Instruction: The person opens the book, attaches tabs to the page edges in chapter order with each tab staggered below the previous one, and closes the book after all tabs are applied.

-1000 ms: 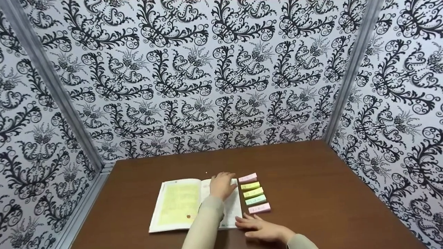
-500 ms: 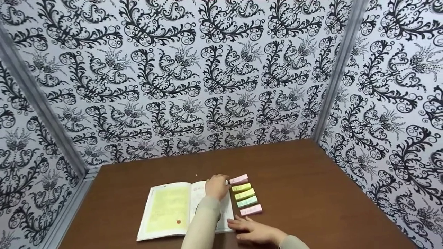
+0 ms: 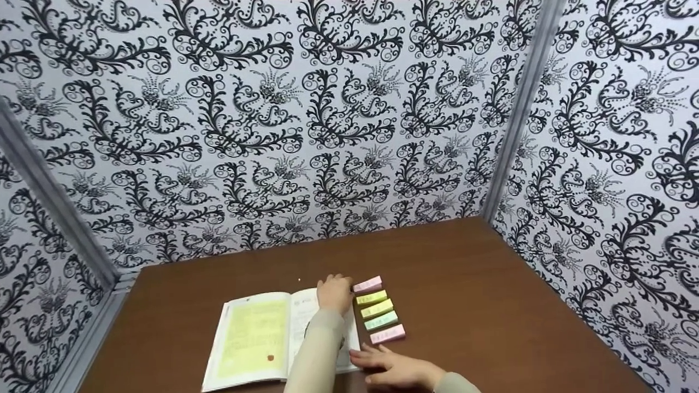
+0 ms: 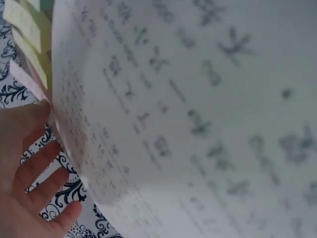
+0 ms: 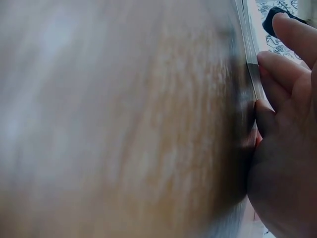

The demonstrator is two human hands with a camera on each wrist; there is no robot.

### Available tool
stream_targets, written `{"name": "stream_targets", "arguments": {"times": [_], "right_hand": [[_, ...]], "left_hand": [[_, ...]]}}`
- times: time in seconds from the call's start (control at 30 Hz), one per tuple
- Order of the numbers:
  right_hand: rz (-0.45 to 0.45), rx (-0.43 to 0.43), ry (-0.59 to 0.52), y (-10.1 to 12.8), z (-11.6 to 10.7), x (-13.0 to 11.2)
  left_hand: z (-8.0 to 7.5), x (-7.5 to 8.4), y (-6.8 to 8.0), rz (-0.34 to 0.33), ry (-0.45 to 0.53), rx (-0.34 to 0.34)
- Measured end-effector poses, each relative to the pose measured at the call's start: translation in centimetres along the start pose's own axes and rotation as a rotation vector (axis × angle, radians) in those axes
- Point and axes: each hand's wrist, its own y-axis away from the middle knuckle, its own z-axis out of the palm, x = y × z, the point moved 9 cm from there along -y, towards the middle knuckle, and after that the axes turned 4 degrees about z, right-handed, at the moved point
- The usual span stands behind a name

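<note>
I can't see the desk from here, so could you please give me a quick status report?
Left hand flat on the open book's right page. Right hand flat on the table at the book's near corner. Five sticky tab pads beside the book, nothing between.

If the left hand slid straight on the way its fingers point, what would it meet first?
The left hand lies on the open book's right page, fingers pointing toward the far wall. Past the page's top edge only bare table shows; the sticky-note pads sit just right of that line, though depth is unclear.

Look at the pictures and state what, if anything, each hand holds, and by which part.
Neither plainly grips anything. The left hand rests on the open white paperback book's right page, top corner. The right hand lies flat at its lower right edge.
</note>
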Motion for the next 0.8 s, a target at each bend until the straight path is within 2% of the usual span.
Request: {"name": "stream_targets", "arguments": {"times": [0.23, 0.53, 0.8], "right_hand": [[0.007, 0.010, 0.022, 0.0, 0.0, 0.0], [0.014, -0.026, 0.035, -0.2, 0.4, -0.1], [0.049, -0.023, 0.017, -0.1, 0.3, 0.6]], "left_hand": [[0.5, 0.1, -0.5, 0.001, -0.040, 0.041], [1.3, 0.0, -0.6, -0.052, -0.049, -0.018], [0.7, 0.8, -1.1, -0.049, -0.037, -0.005]]}}
